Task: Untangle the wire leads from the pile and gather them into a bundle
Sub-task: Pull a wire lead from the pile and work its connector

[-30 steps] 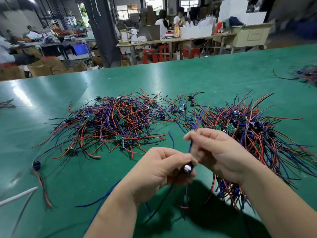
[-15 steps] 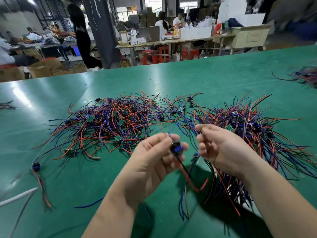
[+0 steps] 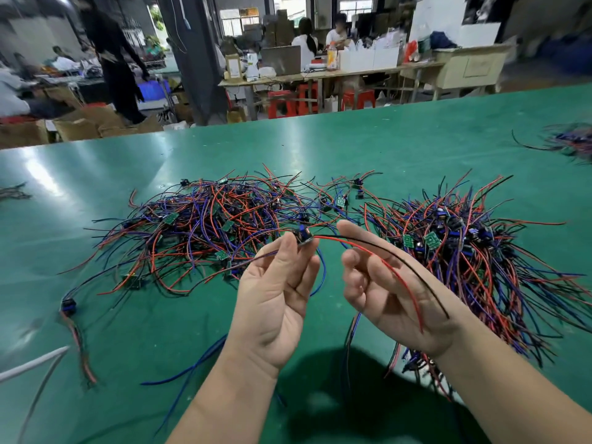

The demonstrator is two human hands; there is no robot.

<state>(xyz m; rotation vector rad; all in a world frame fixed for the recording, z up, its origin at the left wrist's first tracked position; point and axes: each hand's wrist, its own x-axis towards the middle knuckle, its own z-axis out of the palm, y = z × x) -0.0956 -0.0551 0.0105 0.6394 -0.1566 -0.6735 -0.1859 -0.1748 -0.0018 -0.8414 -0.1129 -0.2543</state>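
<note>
Head view: left fingers (image 3: 287,249) tight on connector (image 3: 303,235), right fingers (image 3: 354,230) slack.

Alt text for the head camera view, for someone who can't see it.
A left hand pinches the small blue end of a wire lead, whose red and black wires drape across the right hand. Behind them a tangled pile of wires spreads across a green table.

One left hand (image 3: 275,299), one right hand (image 3: 378,299), one lifted wire lead (image 3: 302,235), two large wire piles (image 3: 198,225) (image 3: 464,248), one green table (image 3: 352,149)
</note>
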